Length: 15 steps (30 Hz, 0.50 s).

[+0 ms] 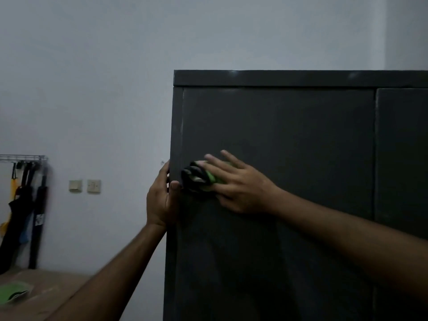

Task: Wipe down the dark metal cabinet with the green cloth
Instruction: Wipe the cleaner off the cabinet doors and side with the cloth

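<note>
The dark metal cabinet [289, 140] fills the right half of the view, its left door facing me. My right hand [236, 184] lies flat with straight fingers on the green cloth [201, 178], pressing it against the door near its left edge. The cloth is bunched, green with dark patches, and partly hidden under my fingers. My left hand [162, 195] grips the cabinet's left front edge, thumb on the front face and fingers wrapped round the side, just left of the cloth.
A pale wall stands behind and to the left, with two switch plates [84, 186]. Umbrellas [25, 214] hang from a wall rack at far left. A brown surface at bottom left carries a green packet [14, 294].
</note>
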Each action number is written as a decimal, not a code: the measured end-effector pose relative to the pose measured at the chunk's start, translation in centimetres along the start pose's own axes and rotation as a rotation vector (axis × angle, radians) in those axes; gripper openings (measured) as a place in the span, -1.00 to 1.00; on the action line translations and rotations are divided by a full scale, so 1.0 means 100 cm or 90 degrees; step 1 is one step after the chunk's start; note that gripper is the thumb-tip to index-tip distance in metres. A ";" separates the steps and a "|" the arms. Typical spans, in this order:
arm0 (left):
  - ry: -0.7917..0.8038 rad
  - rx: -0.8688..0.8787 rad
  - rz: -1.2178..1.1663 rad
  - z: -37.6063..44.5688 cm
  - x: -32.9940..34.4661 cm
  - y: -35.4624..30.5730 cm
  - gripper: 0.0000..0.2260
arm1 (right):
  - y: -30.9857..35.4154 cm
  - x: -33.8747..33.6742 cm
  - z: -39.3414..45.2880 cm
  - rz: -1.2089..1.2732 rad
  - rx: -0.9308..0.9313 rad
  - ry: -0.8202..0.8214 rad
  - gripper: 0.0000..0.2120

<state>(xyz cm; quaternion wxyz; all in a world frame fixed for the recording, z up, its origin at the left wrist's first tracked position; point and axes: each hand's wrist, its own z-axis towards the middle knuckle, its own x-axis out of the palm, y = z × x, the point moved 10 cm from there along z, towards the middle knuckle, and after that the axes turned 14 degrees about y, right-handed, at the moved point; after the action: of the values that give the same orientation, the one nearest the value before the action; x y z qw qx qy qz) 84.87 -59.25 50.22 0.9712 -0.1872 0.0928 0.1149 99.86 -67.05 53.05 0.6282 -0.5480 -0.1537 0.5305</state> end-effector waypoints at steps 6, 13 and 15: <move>-0.016 -0.031 -0.022 0.001 -0.002 0.007 -0.07 | -0.157 -0.063 0.033 0.099 0.457 -0.116 -0.44; -0.068 -0.184 -0.373 0.002 -0.010 0.044 -0.31 | -0.004 -0.031 0.111 0.031 0.120 -0.044 -0.51; -0.079 -0.231 -0.409 -0.006 -0.009 0.047 -0.32 | 0.061 0.007 0.069 0.024 -0.004 0.022 -0.53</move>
<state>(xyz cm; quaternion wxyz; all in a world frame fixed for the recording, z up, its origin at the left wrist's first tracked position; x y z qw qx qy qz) 82.75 -55.38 48.28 0.9126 -0.3682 -0.0514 -0.1699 91.80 -63.83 50.01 0.6187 -0.5619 -0.1340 0.5324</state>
